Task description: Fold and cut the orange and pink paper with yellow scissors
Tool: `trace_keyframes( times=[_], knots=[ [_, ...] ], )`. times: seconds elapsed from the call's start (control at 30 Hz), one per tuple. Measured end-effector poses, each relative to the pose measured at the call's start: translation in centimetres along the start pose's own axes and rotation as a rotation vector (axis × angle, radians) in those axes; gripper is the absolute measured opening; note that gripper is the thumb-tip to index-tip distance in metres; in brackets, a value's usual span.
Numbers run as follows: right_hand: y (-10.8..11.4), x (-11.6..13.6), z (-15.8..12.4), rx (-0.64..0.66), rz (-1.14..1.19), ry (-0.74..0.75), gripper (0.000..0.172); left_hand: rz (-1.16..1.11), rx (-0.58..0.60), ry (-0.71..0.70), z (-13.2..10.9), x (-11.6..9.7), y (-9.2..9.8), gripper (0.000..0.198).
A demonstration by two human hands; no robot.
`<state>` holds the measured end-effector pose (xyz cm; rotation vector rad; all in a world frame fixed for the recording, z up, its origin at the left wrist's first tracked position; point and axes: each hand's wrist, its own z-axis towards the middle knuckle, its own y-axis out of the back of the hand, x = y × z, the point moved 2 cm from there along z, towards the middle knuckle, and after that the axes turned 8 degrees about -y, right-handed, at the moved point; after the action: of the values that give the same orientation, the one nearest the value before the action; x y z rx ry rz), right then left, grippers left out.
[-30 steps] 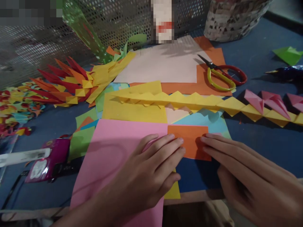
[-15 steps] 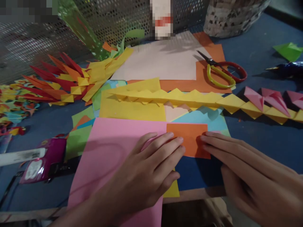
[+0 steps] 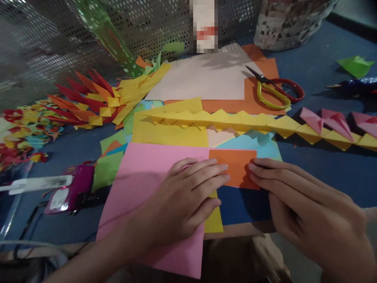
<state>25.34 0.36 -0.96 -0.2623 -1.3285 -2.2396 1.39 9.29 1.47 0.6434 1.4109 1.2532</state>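
A small orange paper rectangle (image 3: 240, 169) lies at the table's front, beside a large pink paper sheet (image 3: 135, 184). My left hand (image 3: 191, 192) lies flat with its fingers stretched out, palm over the pink sheet and fingertips on the orange paper's left part. From the right, my right hand (image 3: 306, 196) touches the orange paper's right edge with straight fingertips held close together; its thumb is folded lower down, partly hidden. Under and behind these papers are a yellow sheet (image 3: 167, 133) and a light blue sheet (image 3: 256, 145).
Scissors (image 3: 269, 84) rest on orange and pale sheets behind. A folded yellow paper strip (image 3: 235, 122) with pink pieces (image 3: 337, 122) crosses the table. Red-and-yellow folded paper (image 3: 91, 102), a green bottle (image 3: 108, 35) and a purple device (image 3: 70, 188) are at left; a woven basket (image 3: 288, 23) stands behind.
The view has shifted a little, bringing more of the left side into sight. Both hands keep nearly the same places on the orange paper, the right fingertips still at its right edge.
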Motion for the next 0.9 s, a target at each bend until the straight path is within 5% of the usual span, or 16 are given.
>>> trace_keyframes(
  times=[0.1, 0.27, 0.47, 0.9],
  knots=[
    [-0.2, -0.3, -0.2, -0.016, 0.015, -0.001, 0.040, -0.083, 0.055, 0.021, 0.4, 0.5, 0.9, 0.041],
    [-0.6, -0.7, -0.3, -0.034, 0.044, 0.012, 0.039, -0.048, -0.082, 0.025, 1.6, 2.1, 2.4, 0.043],
    [-0.9, -0.6, 0.1, -0.051, 0.039, 0.060, 0.034, 0.042, 0.127, 0.026, 5.0, 2.4, 3.2, 0.039],
    [-1.0, -0.2, 0.2, -0.061, -0.028, 0.080, 0.026, 0.069, 0.384, 0.116, 8.8, 2.8, 4.2, 0.026]
  ],
)
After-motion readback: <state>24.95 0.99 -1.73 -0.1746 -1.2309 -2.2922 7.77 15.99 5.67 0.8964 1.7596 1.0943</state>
